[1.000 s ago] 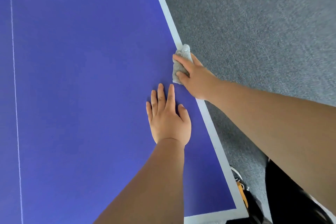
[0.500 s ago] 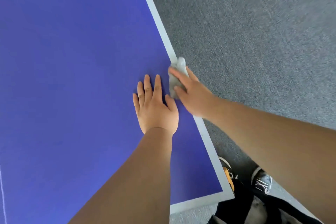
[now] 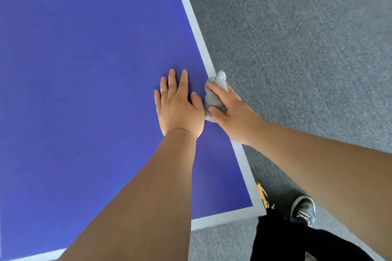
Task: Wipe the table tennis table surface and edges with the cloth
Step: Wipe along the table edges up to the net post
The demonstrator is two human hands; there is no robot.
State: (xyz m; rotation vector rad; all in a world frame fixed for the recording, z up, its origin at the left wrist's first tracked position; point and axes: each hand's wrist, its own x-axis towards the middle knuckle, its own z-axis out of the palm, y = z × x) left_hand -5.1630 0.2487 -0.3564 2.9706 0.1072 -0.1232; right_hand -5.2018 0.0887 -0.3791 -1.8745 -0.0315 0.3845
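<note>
On the blue table [image 3: 84, 70], we brace the left hand [image 3: 178, 106] flat while the right hand [image 3: 231, 112] clamps the cloth [image 3: 214, 99] around the white edge [image 3: 197, 34] for wiping.

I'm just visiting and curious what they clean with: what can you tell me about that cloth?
The cloth is small, pale grey and looks like soft, fuzzy towelling. It is bunched into a crumpled wad, not spread flat. It sits on the table, on the white border at its right edge, with one end poking past the edge over the carpet. The right hand grips it, thumb and forefinger across its top, covering much of it. Its underside is hidden.
</note>
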